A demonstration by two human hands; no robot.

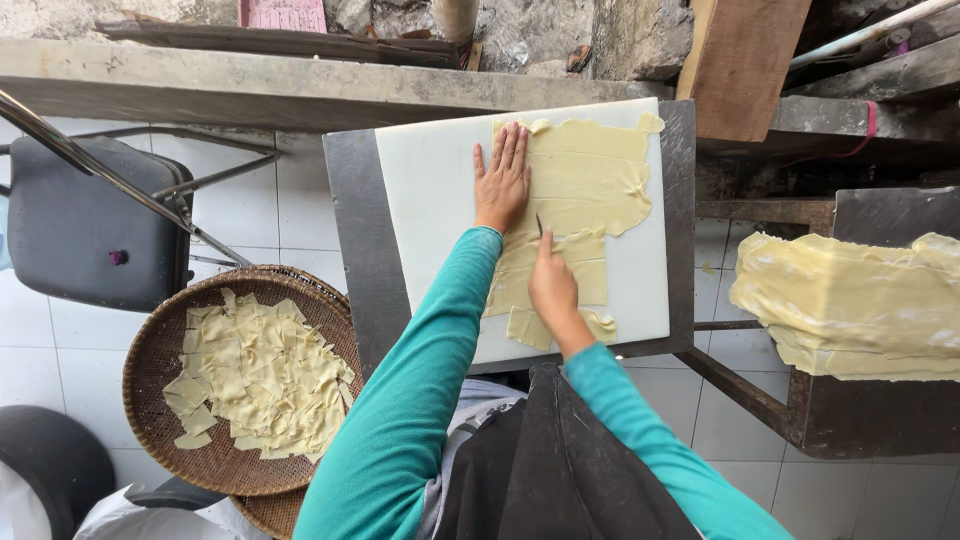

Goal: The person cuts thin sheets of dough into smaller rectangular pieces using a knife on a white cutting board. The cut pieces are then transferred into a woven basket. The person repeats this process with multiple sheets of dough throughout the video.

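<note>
Left hand (502,180) flat, open on dough sheet (585,180); right hand (553,285) grips a mostly hidden, perhaps knife, blade (539,226).

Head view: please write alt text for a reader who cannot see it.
A person's left hand presses flat a pale dough sheet on a white cutting board while the right hand cuts it with a small knife. A woven basket of cut pieces sits lower left.

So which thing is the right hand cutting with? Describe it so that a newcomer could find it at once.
Start at the white cutting board on the grey table. Pale yellow dough sheets lie on it, pressed flat by the left hand. Just below, the right hand grips a small knife: the only thin dark blade there, poking up from the fist.
</note>
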